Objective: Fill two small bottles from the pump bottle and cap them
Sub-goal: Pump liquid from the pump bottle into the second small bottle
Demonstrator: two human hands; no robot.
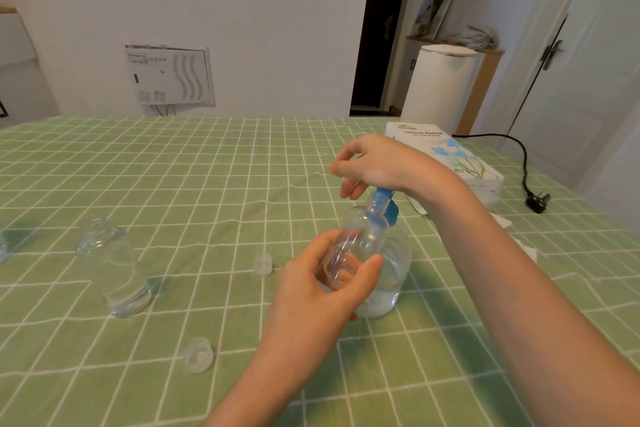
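Observation:
My left hand (322, 282) grips a small clear bottle (356, 239), tilted with its open neck up against the blue pump head (386, 206). The pump bottle (391, 274) stands on the green checked tablecloth, clear, with liquid low in it. My right hand (377, 163) rests on top of the blue pump, palm down, fingers loosely spread. A second small clear bottle (116, 267) stands uncapped to the left, holding clear liquid. Two clear caps lie on the cloth, one cap (262, 264) near the middle and the other cap (198, 354) nearer me.
A tissue paper pack (457, 156) lies at the far right of the table (173, 166). Beside it a black cable with a plug (536, 202) trails over the cloth. White paper scraps (519, 236) lie under my right forearm.

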